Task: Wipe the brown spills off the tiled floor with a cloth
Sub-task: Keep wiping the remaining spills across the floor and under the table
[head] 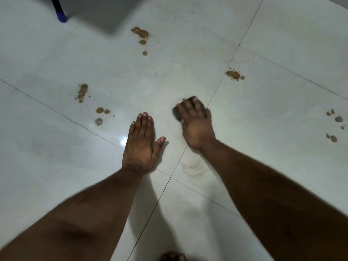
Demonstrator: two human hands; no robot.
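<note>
My right hand (195,121) presses a small dark cloth (198,103) flat on the white tiled floor (188,68); its fingers lie spread over the cloth, which mostly hides under them. Flat on the tile to its left rests my left hand (143,142), fingers straight, holding nothing. Brown spills lie around: one group at the far middle (141,33), one at the left (82,91) with round drops below it (100,111), one at the right past the cloth (233,75), and one at the far right (334,127). A faint smeared ring (192,166) shows near my right wrist.
A black pole with a blue tip (61,16) stands at the top left beside a dark grey shadowed area (105,14). Dark grout lines cross the floor. Toes (172,257) show at the bottom edge.
</note>
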